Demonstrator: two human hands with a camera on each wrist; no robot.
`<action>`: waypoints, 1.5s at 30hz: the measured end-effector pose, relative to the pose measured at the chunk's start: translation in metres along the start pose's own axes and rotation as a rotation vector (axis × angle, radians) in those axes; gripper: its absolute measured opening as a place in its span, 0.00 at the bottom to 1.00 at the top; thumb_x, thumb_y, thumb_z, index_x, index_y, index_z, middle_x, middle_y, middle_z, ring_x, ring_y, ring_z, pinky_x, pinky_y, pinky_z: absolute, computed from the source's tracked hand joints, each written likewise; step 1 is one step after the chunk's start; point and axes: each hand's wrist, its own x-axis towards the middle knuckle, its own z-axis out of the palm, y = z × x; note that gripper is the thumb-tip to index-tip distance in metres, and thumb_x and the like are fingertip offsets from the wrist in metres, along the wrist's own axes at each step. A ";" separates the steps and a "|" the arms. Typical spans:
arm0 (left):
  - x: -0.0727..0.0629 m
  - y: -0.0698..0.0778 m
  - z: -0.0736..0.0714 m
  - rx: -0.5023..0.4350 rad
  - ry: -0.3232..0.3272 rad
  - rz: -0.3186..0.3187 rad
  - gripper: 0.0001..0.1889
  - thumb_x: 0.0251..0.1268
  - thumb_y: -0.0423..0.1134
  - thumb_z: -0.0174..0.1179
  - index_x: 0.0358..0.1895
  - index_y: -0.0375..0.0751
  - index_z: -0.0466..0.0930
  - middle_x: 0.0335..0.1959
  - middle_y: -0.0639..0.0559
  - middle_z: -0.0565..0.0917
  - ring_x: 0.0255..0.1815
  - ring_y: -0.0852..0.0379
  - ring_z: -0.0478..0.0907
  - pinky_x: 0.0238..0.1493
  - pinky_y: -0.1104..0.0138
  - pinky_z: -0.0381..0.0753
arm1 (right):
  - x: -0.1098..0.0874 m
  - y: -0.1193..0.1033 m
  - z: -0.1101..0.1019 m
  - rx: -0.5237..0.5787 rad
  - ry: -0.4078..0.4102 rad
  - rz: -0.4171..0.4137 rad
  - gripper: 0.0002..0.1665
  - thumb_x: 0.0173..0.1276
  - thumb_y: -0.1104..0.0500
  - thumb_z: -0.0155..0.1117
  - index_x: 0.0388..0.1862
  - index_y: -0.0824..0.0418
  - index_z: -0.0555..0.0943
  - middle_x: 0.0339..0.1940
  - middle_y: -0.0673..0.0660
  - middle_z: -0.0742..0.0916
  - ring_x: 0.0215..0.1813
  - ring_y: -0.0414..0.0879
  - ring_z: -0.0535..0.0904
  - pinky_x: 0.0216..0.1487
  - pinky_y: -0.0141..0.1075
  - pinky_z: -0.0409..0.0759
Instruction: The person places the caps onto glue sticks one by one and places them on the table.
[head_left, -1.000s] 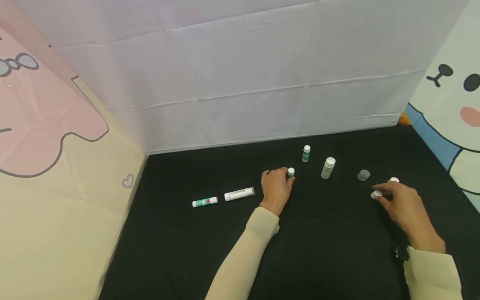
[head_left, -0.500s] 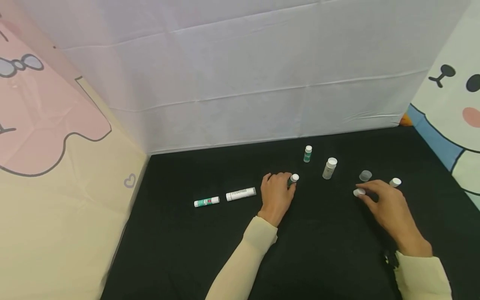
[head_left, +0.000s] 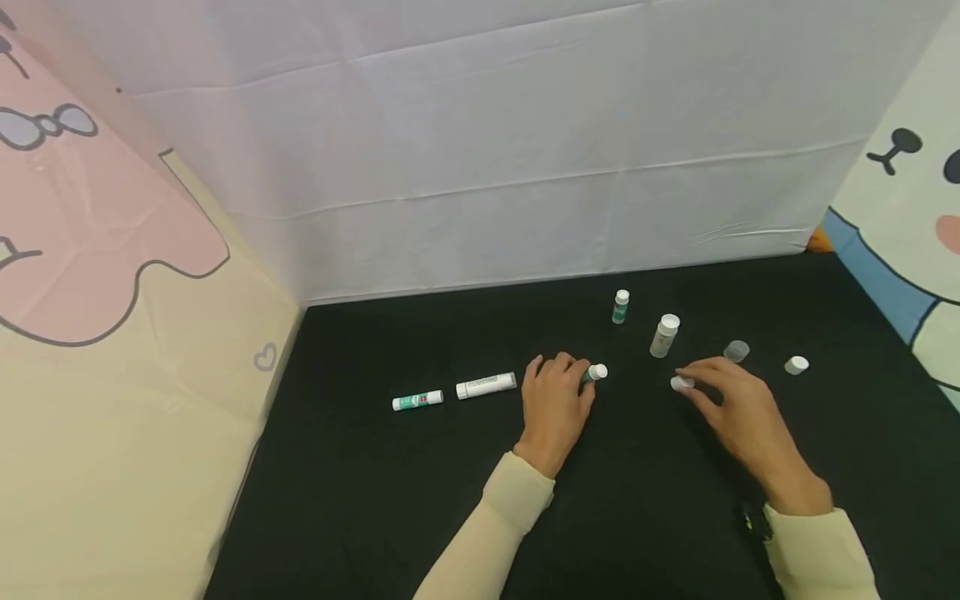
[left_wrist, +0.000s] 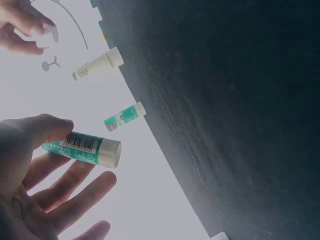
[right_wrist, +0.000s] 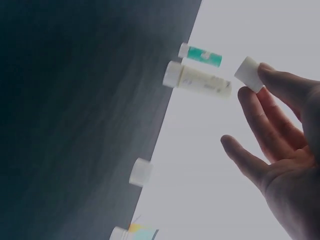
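Observation:
My left hand (head_left: 553,408) holds a small green glue stick (left_wrist: 80,148) between thumb and fingers. Its white end points out to the right, tilted over the black table. The barcode on its label shows in the left wrist view, while the other end is hidden in the hand. To the right, my right hand (head_left: 742,421) pinches a small white cap (right_wrist: 248,74) between thumb and fingertips, a short gap from the glue stick. Behind the hands stand a small green glue stick (head_left: 619,308) and a thicker white glue stick (head_left: 663,337), both upright.
On the black table (head_left: 360,500), a lying white glue stick (head_left: 486,386) and a lying green-and-white one (head_left: 417,400) are left of the hands. A translucent cap (head_left: 737,351) and a white cap (head_left: 797,365) stand at the right. A white cloth (head_left: 450,150) hangs behind.
My right hand has moved left with the white cap, toward the left hand. The glue stick in my left hand has tipped from upright to leaning right and has come slightly nearer.

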 end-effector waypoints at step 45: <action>-0.032 0.002 -0.013 0.132 0.098 0.155 0.09 0.61 0.42 0.76 0.44 0.51 0.93 0.39 0.58 0.88 0.37 0.62 0.87 0.66 0.53 0.82 | 0.008 -0.052 0.040 0.311 0.026 -0.375 0.35 0.35 0.85 0.81 0.46 0.66 0.90 0.46 0.58 0.90 0.47 0.56 0.88 0.74 0.25 0.68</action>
